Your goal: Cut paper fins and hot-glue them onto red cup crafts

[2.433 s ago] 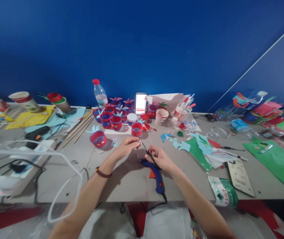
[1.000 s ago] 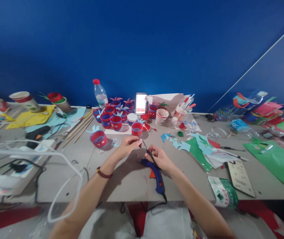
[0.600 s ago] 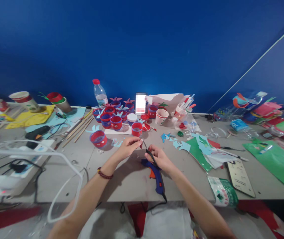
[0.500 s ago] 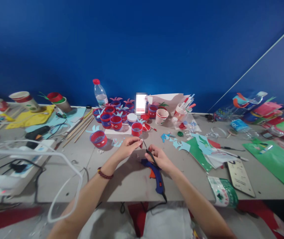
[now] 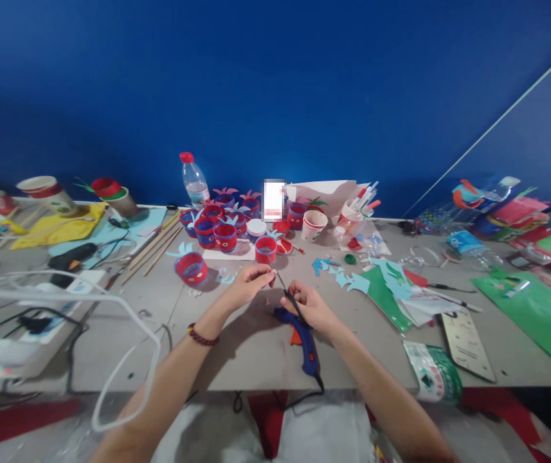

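My left hand (image 5: 250, 283) is pinched around a small white scrap (image 5: 273, 275), mostly covered by the fingertips. Black-handled scissors (image 5: 292, 301) are gripped in my right hand (image 5: 311, 307), their thin blades pointing up and left, close to the scrap. Whether the blades touch it is too small to tell. Under my right hand lies a blue glue gun (image 5: 308, 354) with an orange trigger. Just beyond my left fingertips stands a small red cup (image 5: 265, 249). To the left is a red and blue cup (image 5: 191, 269) with white spots and light-blue paper leaves.
Several decorated cups (image 5: 206, 233) cluster behind, near a bottle (image 5: 194, 180) and a paper cup (image 5: 314, 225). On the left are a power strip (image 5: 58, 315), a looping white cable (image 5: 152, 341) and wooden sticks (image 5: 154, 247). Green paper (image 5: 535, 318) and a green-white packet (image 5: 432, 372) lie right.
Almost nothing differs. Both hands stay in place, with only a slight shift of the scissors' blades near the left fingertips.
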The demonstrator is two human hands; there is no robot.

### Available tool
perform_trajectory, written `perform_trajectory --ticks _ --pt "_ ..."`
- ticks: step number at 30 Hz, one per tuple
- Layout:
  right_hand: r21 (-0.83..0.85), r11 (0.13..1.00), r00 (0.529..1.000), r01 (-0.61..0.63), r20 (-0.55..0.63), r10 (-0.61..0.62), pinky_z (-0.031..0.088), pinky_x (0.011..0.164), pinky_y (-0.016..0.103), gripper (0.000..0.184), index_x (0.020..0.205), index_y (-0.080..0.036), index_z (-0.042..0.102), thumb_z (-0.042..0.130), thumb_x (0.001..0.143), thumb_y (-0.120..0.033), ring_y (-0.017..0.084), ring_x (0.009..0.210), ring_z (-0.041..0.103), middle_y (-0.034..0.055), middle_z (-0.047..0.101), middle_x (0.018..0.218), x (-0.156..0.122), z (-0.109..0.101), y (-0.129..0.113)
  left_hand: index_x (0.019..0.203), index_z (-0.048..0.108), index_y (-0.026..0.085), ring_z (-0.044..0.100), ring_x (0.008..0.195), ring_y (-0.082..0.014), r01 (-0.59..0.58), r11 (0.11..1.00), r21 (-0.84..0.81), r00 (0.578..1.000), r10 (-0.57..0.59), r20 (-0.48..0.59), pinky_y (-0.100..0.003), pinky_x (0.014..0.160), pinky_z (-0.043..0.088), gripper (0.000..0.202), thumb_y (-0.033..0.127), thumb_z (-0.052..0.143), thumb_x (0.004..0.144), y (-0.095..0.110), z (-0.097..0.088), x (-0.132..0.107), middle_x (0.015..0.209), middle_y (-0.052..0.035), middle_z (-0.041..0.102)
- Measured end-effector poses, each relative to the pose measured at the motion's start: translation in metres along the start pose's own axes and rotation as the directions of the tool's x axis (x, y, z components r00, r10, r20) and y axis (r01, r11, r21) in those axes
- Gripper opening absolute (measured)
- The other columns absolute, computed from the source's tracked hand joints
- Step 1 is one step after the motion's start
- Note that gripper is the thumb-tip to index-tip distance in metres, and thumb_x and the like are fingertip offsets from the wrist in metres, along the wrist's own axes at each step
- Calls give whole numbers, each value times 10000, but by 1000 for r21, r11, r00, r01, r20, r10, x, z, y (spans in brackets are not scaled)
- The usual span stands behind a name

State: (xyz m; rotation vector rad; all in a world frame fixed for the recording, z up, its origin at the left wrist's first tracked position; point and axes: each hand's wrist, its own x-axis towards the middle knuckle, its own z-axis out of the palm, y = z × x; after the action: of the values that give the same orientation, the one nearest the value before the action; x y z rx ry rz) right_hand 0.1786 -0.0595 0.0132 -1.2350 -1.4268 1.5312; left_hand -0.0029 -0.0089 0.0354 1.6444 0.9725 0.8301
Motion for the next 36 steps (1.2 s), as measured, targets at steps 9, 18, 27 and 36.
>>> perform_trajectory --ticks 9,18,27,36 --pt "-18 1000 1000 -16 -9 16 172 425 192 468 698 -211 376 722 672 -526 51 452 259 -108 344 494 0 0 -3 572 493 169 403 599 -115 -23 1000 6 1000 22 21 -249 593 339 312 394 521 787 3 -5 1 568 20 440" --pt "-5 1000 1000 -19 -11 19 160 413 190 477 717 -213 371 698 695 -560 47 440 241 -113 351 487 1 -1 2 604 542 167 413 594 -110 -39 998 -51 999 38 -28 -251 585 350 307 403 531 799 4 -5 2 625 1 516" --pt "12 1000 1000 2 -21 -1 159 411 192 447 729 -210 383 698 719 -527 47 445 243 -113 347 492 0 0 3 642 584 154 412 593 -110 -55 997 -50 998 53 -31 -255 595 348 322 410 521 827 0 0 0 599 5 504" --pt "-20 1000 1000 17 -4 -17 182 421 191 429 727 -208 387 673 735 -528 52 457 267 -106 352 507 0 1 3 586 499 165 407 599 -111 -54 999 -3 999 54 -2 -251 605 340 310 381 501 807 -4 -3 2 576 21 454"
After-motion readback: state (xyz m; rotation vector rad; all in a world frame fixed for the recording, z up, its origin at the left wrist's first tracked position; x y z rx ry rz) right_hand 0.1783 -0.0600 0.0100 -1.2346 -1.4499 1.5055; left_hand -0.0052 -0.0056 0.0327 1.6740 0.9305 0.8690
